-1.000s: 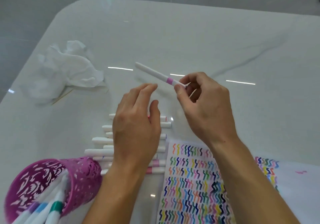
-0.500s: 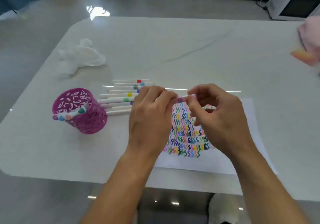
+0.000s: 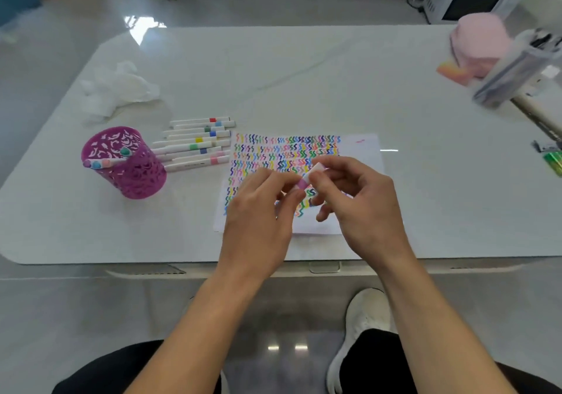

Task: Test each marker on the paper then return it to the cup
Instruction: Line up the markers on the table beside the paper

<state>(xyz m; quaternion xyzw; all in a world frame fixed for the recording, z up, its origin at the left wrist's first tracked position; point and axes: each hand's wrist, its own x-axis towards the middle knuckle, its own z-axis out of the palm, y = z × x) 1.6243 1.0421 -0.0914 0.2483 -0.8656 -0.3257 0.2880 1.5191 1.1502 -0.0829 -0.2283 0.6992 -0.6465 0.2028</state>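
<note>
Now both hands, left (image 3: 261, 211) and right (image 3: 362, 205), pinch the marker (image 3: 308, 177), formerly right only; paper (image 3: 365, 150) just below, uncapping likely

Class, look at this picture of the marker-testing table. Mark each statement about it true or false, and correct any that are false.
1. Both hands hold one marker above the paper. True: the left hand and right hand grip the pink-banded marker over the paper.
2. The purple cup is empty. False: several markers stand in it, their coloured ends showing.
3. A row of markers lies between the cup and the paper. True.
4. The paper is blank. False: rows of coloured squiggles cover much of it.
5. The crumpled tissue lies on the paper. False: it lies on the table beyond the cup, apart from the paper.
</note>
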